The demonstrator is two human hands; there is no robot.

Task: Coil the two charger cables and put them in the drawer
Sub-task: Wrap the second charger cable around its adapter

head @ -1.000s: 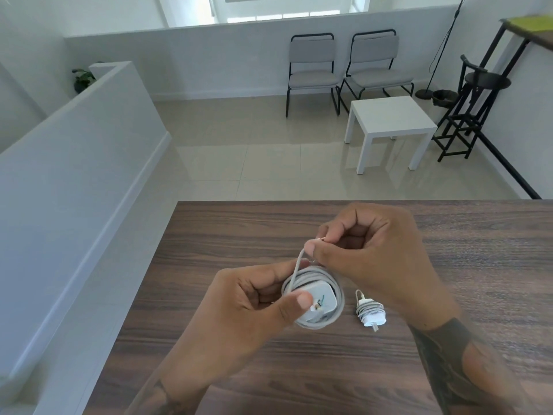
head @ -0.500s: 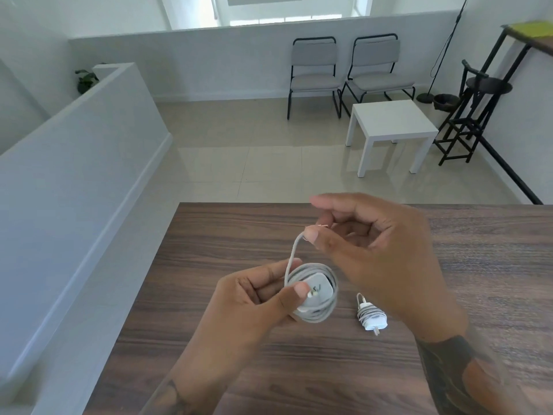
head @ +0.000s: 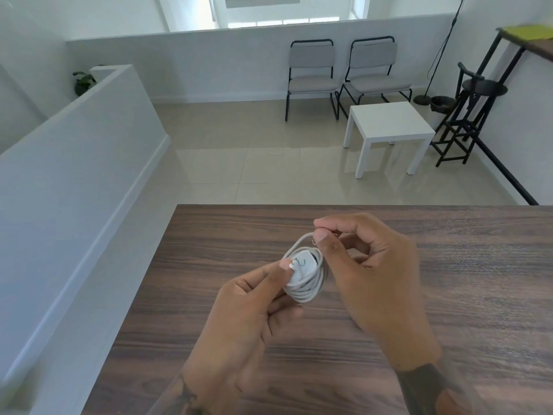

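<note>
A white charger (head: 305, 275) with its cable wound around the plug body is held above the dark wooden table (head: 463, 280). My left hand (head: 248, 307) grips it from the left, thumb pressed on the plug face. My right hand (head: 374, 265) pinches the loose cable end (head: 303, 238) just above the coil, between thumb and forefinger. The second, smaller coiled charger is hidden behind my right hand. No drawer is in view.
Beyond the table's far edge lies tiled floor with a white side table (head: 389, 127), two grey chairs (head: 311, 76), and a black stool (head: 472, 106) at the right. A low grey partition wall (head: 74, 163) runs along the left.
My right hand has swung the cable end over toward the right and lower, closer to the coil. It now covers the small coiled charger that lay on the table.
</note>
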